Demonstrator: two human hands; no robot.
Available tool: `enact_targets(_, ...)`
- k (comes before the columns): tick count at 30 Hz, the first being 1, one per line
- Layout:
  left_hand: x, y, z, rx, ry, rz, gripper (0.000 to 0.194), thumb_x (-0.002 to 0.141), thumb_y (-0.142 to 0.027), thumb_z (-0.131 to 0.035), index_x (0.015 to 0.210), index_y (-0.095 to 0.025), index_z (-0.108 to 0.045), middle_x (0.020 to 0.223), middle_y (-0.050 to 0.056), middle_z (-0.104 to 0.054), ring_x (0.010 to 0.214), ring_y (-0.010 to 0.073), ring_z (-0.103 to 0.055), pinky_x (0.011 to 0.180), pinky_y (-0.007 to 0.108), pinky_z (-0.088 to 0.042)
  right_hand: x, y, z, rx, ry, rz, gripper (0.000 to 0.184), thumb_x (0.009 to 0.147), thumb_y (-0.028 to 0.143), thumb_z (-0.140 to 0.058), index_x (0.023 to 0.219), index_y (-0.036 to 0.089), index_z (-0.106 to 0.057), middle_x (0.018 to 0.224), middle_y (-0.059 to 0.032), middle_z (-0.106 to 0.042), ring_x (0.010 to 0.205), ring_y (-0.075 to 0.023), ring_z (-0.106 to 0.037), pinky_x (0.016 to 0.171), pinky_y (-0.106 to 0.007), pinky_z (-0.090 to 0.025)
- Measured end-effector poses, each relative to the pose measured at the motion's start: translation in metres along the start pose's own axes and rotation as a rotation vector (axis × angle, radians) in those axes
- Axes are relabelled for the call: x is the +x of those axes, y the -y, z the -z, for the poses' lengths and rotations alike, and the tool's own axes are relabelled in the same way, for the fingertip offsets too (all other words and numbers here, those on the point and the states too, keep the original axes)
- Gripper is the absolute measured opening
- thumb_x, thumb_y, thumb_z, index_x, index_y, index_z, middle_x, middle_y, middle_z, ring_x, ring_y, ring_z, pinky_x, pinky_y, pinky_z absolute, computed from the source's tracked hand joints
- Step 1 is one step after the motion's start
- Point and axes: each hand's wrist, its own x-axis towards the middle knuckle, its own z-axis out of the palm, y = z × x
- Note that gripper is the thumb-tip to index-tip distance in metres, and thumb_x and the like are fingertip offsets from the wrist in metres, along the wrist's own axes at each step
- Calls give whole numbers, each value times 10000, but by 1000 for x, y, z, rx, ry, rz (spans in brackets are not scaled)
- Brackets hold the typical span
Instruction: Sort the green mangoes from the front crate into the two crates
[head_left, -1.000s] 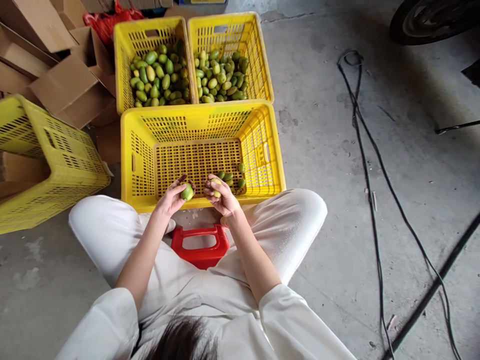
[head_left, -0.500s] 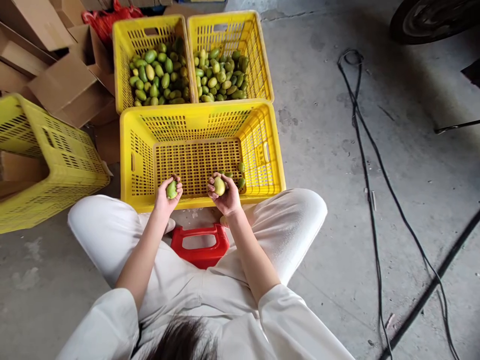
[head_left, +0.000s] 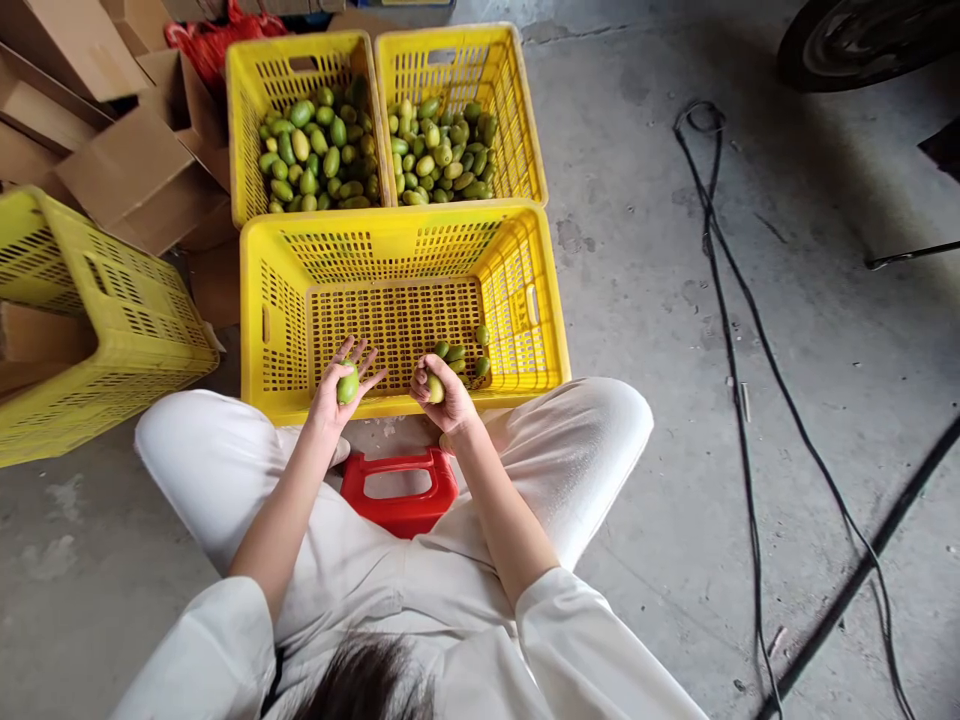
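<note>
My left hand (head_left: pixel 328 404) holds a green oval fruit (head_left: pixel 347 384) between thumb and palm, its other fingers spread out. A yellowish-green oval fruit (head_left: pixel 435 388) is in my right hand (head_left: pixel 454 407), with the fingers curled round it. Both hands are above the near edge of a large yellow plastic crate (head_left: pixel 405 405). Inside that crate, at its right end, lie several green fruits (head_left: pixel 455 353), partly hidden by my right hand.
Behind stand two yellow crates, left (head_left: pixel 247 130) and right (head_left: pixel 529 130), holding many green fruits. Another yellow crate (head_left: pixel 142 320) and cardboard boxes (head_left: pixel 127 170) are at left. A red stool (head_left: pixel 401 515) is under me. Black cables (head_left: pixel 739 400) cross the floor; a wheel (head_left: pixel 825 50) stands far right.
The fingers of my left hand have spread apart, with the fruit still held by the thumb. My right hand has turned and closed more round its fruit, uncovering more fruits in the crate.
</note>
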Motion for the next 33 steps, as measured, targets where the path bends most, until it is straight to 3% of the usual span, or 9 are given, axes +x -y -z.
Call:
enact_targets(3,0,-2,-3,-48,-24,11,257,679,-52,-529,863,-194,-638,902,44,-707,701,97,-633,604,179,-494,0,2,-1,27,-13,-23,219,843,322,-661,719,181,-550,568,49,-496,415,-46,-393,384,-156,-352)
enact_targets(7,0,-9,-3,-88,28,131,94,760,-164,-513,713,-145,-593,549,-17,-496,364,33,-330,315,150,-227,-1,5,-3,45,-21,-12,213,855,324,-645,724,182,-554,574,44,-503,425,-50,-409,392,-149,-372)
enact_targets(11,0,-11,-3,-87,10,76,241,826,-318,-479,757,-136,-621,555,-7,-458,391,61,-376,330,179,-278,-3,7,-5,93,-15,-14,161,850,344,-619,812,193,-578,639,31,-545,491,-74,-479,431,-173,-434)
enact_targets(15,1,-9,-5,-164,-34,20,126,811,-190,-513,859,-166,-627,748,38,-604,673,120,-610,590,222,-513,-4,10,-7,159,27,39,208,783,265,-603,986,223,-584,951,-15,-661,842,-162,-637,651,-300,-579)
enact_targets(18,2,-5,-8,-184,-15,32,132,802,-105,-571,899,-176,-624,875,42,-647,870,125,-649,776,232,-540,-4,8,-7,97,39,75,291,739,211,-637,1019,249,-567,1084,-8,-652,936,-168,-629,744,-338,-592)
enact_targets(22,0,-2,-12,-159,-37,59,157,772,-44,-649,848,-172,-599,740,-20,-571,632,36,-576,608,125,-493,-3,3,-4,53,12,65,285,712,186,-719,938,244,-556,936,27,-624,788,-104,-604,647,-223,-562)
enact_targets(28,0,-3,-7,-109,-1,201,208,868,-256,-602,706,-156,-518,579,-58,-418,354,0,-295,292,126,-210,-1,1,0,123,49,-17,306,722,248,-775,741,204,-473,642,69,-471,475,-29,-395,359,-97,-278)
enact_targets(30,1,-3,-5,-115,-1,201,253,886,-342,-550,719,-153,-540,586,-38,-447,364,18,-330,303,149,-247,0,2,-1,124,31,-33,267,772,353,-736,772,204,-514,627,63,-469,461,-39,-389,349,-115,-282)
enact_targets(33,3,-1,-5,-150,-29,139,183,866,-311,-541,773,-157,-572,739,39,-596,578,92,-573,488,197,-463,1,5,-2,148,-9,3,203,823,390,-638,896,210,-581,729,19,-579,590,-96,-538,464,-185,-458)
